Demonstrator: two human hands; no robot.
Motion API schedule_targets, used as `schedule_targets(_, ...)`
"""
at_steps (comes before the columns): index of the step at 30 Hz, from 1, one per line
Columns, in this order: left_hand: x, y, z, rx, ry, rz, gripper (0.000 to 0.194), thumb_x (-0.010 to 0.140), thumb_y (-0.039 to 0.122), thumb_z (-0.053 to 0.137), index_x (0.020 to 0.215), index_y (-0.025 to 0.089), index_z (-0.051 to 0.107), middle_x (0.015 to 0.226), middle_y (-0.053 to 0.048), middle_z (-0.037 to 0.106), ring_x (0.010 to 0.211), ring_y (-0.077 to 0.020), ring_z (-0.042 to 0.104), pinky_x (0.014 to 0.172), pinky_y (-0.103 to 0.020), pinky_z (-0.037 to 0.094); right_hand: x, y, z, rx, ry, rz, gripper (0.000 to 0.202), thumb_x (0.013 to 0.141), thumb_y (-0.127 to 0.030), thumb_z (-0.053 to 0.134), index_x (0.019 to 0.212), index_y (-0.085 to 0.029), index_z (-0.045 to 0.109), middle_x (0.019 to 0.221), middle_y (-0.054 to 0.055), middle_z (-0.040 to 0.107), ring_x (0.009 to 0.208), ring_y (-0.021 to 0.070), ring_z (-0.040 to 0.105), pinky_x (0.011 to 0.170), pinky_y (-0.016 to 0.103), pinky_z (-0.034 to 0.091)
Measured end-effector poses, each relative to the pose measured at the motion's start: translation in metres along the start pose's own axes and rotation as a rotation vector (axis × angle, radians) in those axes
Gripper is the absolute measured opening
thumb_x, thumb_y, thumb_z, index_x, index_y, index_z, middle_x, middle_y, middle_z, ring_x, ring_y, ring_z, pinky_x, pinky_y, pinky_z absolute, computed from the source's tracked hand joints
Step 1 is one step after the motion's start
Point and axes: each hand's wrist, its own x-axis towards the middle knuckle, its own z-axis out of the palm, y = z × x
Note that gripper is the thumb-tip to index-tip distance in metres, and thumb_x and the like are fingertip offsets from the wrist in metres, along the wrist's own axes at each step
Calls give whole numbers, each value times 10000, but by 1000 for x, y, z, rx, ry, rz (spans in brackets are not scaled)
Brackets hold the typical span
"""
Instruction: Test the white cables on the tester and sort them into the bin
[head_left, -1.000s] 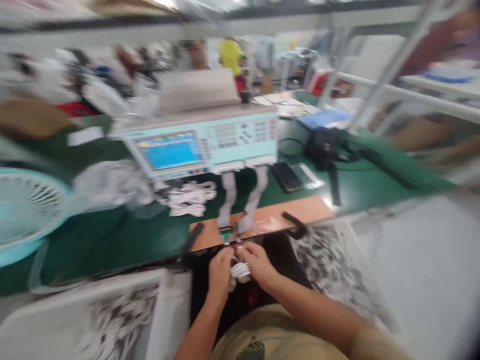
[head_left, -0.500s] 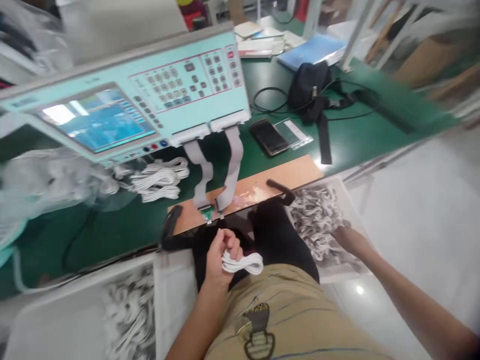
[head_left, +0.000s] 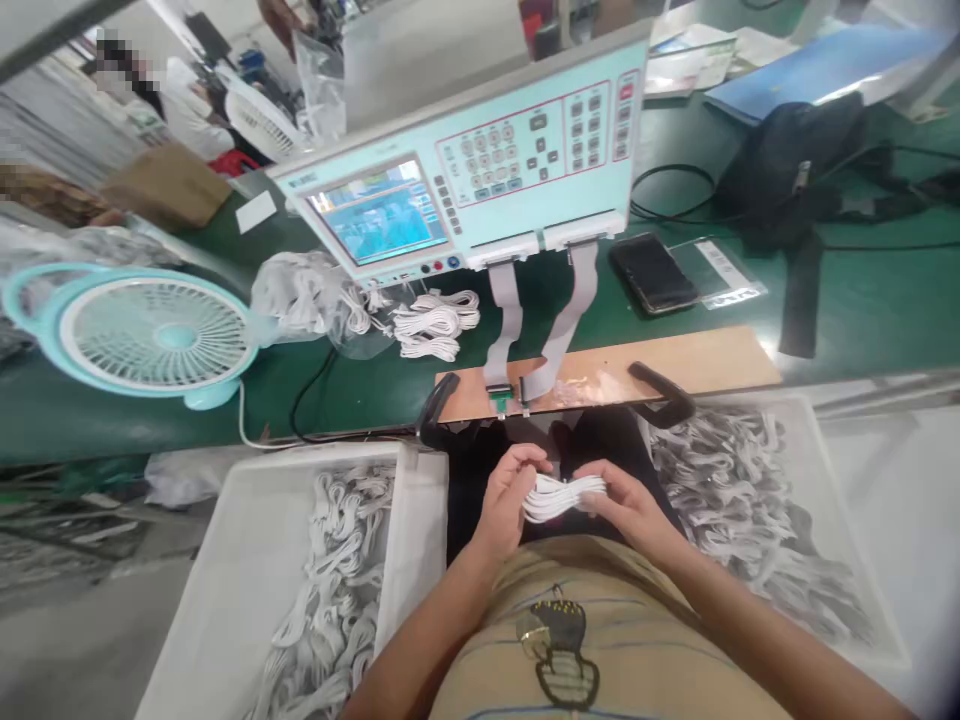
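Note:
A coiled white cable is held between my two hands, just above my lap. My left hand closes on its left end, fingers curled around it. At the other end, my right hand pinches the coil between thumb and fingers. Just beyond my hands, at the table edge, two grey ribbon cables end at a small green circuit board and a connector on a wooden board. The ribbons run up to a pale turquoise tester with a lit screen.
Bins of coiled cables stand on both sides: a left bin and a right bin. On the green table are a turquoise fan, a cable bundle, a phone and a black bag. A person is in the background.
My right hand has come from the right bin to the coiled cable and now grips it alongside my left hand. The view has swung left, bringing in the fan.

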Motion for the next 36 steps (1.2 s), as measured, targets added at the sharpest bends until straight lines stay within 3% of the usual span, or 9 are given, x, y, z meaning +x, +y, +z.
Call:
schedule_targets(3,-7,-2,-26,110,-85,-135,336,703,306,664,980,144,565,811,-43,605,667,-124,553,581,-235,457,4,1,-7,-261,23,-118,215,832,-370,572,959,-196,577,813,22,576,715,181,519,634,271,408)
schedule_targets(6,-13,-7,-41,160,-84,-210,346,678,271,685,978,129,584,809,-50,625,620,-121,547,505,-223,445,7,-1,-4,-602,-20,-285,155,861,-310,525,947,-195,583,862,50,581,763,203,524,667,297,405)
schedule_targets(9,-19,-8,-44,198,-80,-224,311,673,262,692,941,118,625,828,-61,645,684,-129,571,595,-231,460,9,-4,10,-960,-94,-463,140,853,-254,532,954,-179,592,924,99,587,844,241,508,732,353,388)
schedule_targets(12,-24,-7,-42,239,-85,-236,284,670,271,699,902,113,658,823,-66,660,739,-138,587,697,-240,450,8,-6,24,-1168,-209,-492,151,872,-208,486,960,-150,595,850,111,591,777,235,504,699,359,384)
schedule_targets(21,-31,-24,-48,-24,20,-425,228,648,220,701,833,102,640,741,-48,634,644,-116,568,642,-232,430,5,0,30,-984,-304,-334,135,856,-193,489,930,-164,598,767,54,582,686,175,543,604,258,400)
schedule_targets(26,-32,-24,-48,5,-14,-420,187,661,206,676,808,112,610,700,-19,605,606,-98,535,606,-215,404,4,2,33,-950,-318,-270,116,832,-144,484,894,-165,581,757,36,561,652,154,521,584,238,387)
schedule_targets(31,-33,-20,-44,48,-60,-381,166,660,198,669,785,128,585,708,2,581,627,-92,516,622,-210,389,2,11,33,-987,-228,-305,80,832,-139,471,776,-163,522,680,15,504,575,135,465,522,233,328)
schedule_targets(36,-33,-17,-41,57,-66,-354,153,665,185,651,787,142,569,705,17,554,629,-85,496,616,-200,374,2,8,31,-944,-283,-275,54,820,-129,489,816,-170,524,741,17,520,606,132,478,540,225,342)
